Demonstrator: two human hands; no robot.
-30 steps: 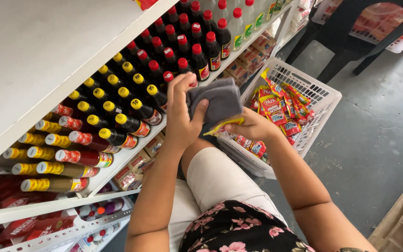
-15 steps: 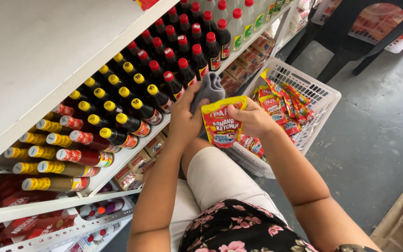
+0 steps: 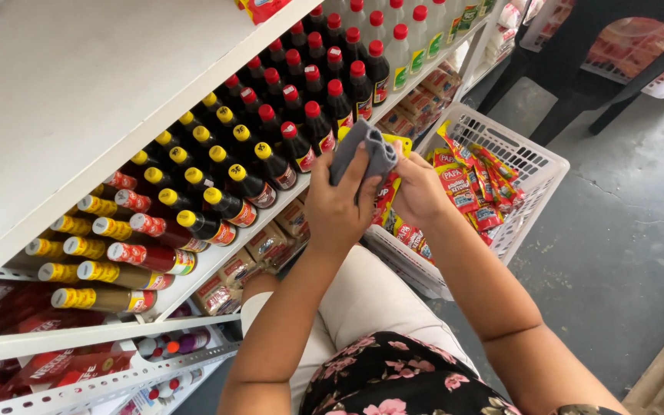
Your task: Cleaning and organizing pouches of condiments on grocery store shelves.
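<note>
White shelves [image 3: 194,280] are carrying rows of dark bottles [image 3: 270,146] beside a white basket [image 3: 536,173] of red packets. Left hand [image 3: 337,201] is gripping a grey cloth [image 3: 363,150], pressing it against a red-and-yellow packet [image 3: 386,196] that the right hand [image 3: 418,188] is grasping, just above the basket.

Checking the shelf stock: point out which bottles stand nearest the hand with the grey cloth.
The dark red-capped bottles at the shelf's front edge, just beside the left hand and its grey cloth; the yellow-capped bottles stand farther left.
</note>
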